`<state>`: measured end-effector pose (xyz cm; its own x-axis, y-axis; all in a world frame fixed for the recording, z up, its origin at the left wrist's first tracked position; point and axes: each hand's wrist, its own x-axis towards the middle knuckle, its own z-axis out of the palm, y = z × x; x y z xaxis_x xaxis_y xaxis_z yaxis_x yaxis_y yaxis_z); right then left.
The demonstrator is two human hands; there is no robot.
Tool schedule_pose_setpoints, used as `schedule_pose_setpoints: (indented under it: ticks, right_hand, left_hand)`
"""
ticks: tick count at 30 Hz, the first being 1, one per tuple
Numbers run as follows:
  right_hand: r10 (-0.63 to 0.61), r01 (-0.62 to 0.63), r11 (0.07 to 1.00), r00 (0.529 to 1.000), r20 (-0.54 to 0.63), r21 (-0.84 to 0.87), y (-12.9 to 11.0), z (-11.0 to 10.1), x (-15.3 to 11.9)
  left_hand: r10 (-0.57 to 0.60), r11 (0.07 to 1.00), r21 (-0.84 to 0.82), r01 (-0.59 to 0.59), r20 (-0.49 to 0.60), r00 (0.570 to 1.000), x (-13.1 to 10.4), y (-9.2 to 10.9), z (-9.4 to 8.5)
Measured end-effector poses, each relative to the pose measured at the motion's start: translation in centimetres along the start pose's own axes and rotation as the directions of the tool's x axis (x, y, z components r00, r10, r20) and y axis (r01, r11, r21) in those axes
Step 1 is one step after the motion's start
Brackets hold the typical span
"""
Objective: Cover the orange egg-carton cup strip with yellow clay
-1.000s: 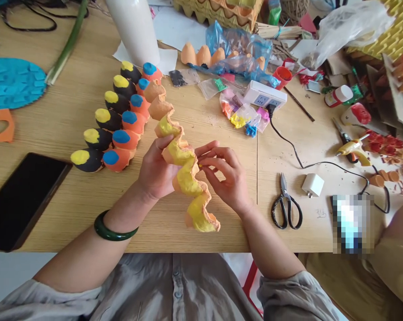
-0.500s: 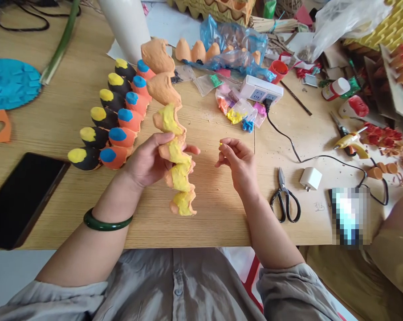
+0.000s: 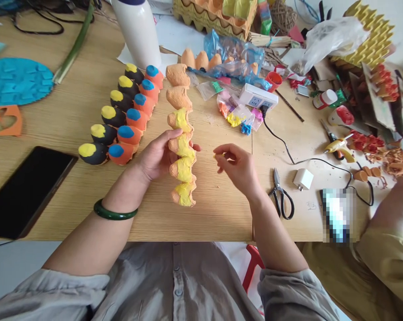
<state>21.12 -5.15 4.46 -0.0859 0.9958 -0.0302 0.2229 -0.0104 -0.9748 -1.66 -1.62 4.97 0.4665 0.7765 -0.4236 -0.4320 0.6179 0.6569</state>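
Egg-carton strip (image 3: 184, 145) in the middle of the frame, running nearly straight up and down: two plain orange cups at the upper end, four with yellow coating below. Gripped partway along by the left hand (image 3: 156, 158), thumb across the near face, other fingers behind, a fingertip peeping out past the right edge. Probably grasped at this spot, by the third and fourth cups, to balance both ends and leave most of the yellow in view. Just to the right of the left palm, then, and to the left of the right hand (image 3: 236, 169), with wood grain of the tabletop (image 3: 217, 218) showing in between and no contact on that side.

Right of center, in the right hand, a tiny yellow bit (image 3: 215, 156) pinched between thumb and index finger, too small to identify. Presumably held at the very tips for fine control.

Left of center, a black-and-orange egg-carton block (image 3: 124, 103), set cup-tops upward, perhaps to spare the yellow and blue tips from rubbing. Upper right of center, colored clay packets (image 3: 234, 119) beside a white power strip (image 3: 258, 96), apparently parked within reach. Beside the right forearm (image 3: 271, 229), black-handled scissors (image 3: 278, 186), points away from the body, likely for safety.
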Motion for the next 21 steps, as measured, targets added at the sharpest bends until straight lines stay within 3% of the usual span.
schedule_pose_setpoints:
  ticks: [3, 7, 16, 18, 21]
  right_hand:
    - [-0.122, 0.138, 0.952, 0.99, 0.076, -0.274, -0.6, -0.2, -3.1]
    - [-0.186, 0.179, 0.873, 0.982, 0.029, -0.454, 1.1, -0.5, -6.6]
    - [-0.396, 0.356, 0.66, 0.913, 0.096, -0.661, 4.6, 0.2, -8.1]
    - [-0.405, 0.364, 0.665, 0.909, 0.095, -0.652, 4.5, 0.1, -8.0]
    - [-0.324, 0.276, 0.766, 0.946, 0.022, -0.58, 3.9, -0.2, -7.0]
  left_hand:
    - [0.004, 1.0, -0.025, -0.004, -0.018, 1.0, 0.1, 0.0, 0.1]
    - [0.029, 0.999, -0.039, -0.031, -0.063, 0.998, 0.6, -0.4, 0.1]
    - [0.069, 0.998, -0.004, -0.069, -0.076, 0.995, 1.3, -0.8, -0.6]
    - [0.08, 0.997, 0.003, -0.08, -0.078, 0.994, 1.3, -0.7, -0.5]
    - [0.058, 0.998, 0.019, -0.057, -0.076, 0.995, 1.3, -0.6, -0.4]
